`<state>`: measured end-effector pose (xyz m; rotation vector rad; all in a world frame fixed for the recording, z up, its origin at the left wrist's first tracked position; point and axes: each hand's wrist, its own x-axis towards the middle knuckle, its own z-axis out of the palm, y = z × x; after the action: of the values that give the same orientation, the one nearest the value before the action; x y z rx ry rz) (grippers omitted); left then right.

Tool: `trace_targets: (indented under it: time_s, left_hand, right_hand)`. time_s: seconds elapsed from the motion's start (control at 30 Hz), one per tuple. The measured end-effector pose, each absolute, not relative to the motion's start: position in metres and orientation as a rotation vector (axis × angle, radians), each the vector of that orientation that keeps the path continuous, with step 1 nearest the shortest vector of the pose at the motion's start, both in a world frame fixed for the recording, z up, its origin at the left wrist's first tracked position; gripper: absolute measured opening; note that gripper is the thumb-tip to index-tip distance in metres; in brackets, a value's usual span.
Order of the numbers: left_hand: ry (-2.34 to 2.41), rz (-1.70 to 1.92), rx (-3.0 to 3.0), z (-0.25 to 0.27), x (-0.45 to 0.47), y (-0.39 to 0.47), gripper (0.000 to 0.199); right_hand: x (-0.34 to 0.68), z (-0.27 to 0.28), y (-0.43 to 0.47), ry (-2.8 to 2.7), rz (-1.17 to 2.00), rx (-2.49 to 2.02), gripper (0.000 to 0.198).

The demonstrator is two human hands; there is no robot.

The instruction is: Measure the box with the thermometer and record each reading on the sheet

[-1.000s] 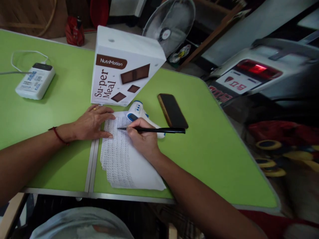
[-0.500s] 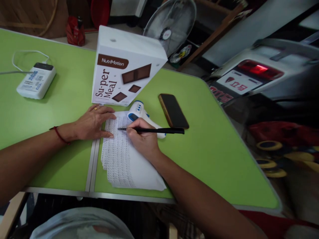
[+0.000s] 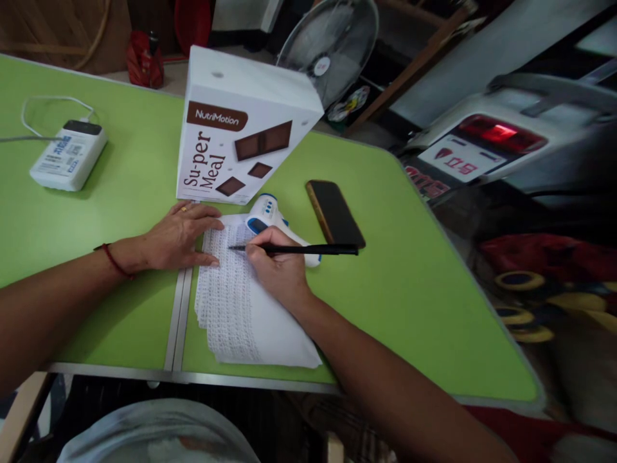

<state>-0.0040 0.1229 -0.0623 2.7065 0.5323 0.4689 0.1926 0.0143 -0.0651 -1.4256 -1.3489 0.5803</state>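
Note:
Sheets of paper (image 3: pixel 236 321), covered with rows of handwriting on their left part, lie in a stack on the green table. My right hand (image 3: pixel 279 263) is closed around a black pen (image 3: pixel 328 249), its tip at the written rows near the top of the stack. My left hand (image 3: pixel 180 236) lies flat with fingers spread, fingertips on the paper's upper left edge. A white and blue infrared thermometer (image 3: pixel 264 213) rests just beyond my right hand, which partly covers it. Behind the paper stands a white NutriMotion box (image 3: pixel 250 83).
A phone (image 3: pixel 335 213) in a brown case lies right of the thermometer. At the far left sits a white device (image 3: pixel 70 157) with cables. A metal seam (image 3: pixel 178 321) crosses the green table (image 3: pixel 409 308). Beyond it are a fan (image 3: pixel 332 51) and a scooter (image 3: pixel 501 135).
The pen's rear end has shifted slightly up and to the right, with its tip still on the paper. My left hand stays in place; the view has moved very slightly.

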Motion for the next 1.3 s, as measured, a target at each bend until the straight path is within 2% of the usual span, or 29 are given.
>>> trace_targets:
  time_s: [1.3]
  left_hand:
    - [0.531,0.467,2.703,-0.0616,-0.005,0.1229,0.061]
  right_hand:
    - [0.1961,-0.0695,0.0139,-1.358,0.472,-1.417,0.01]
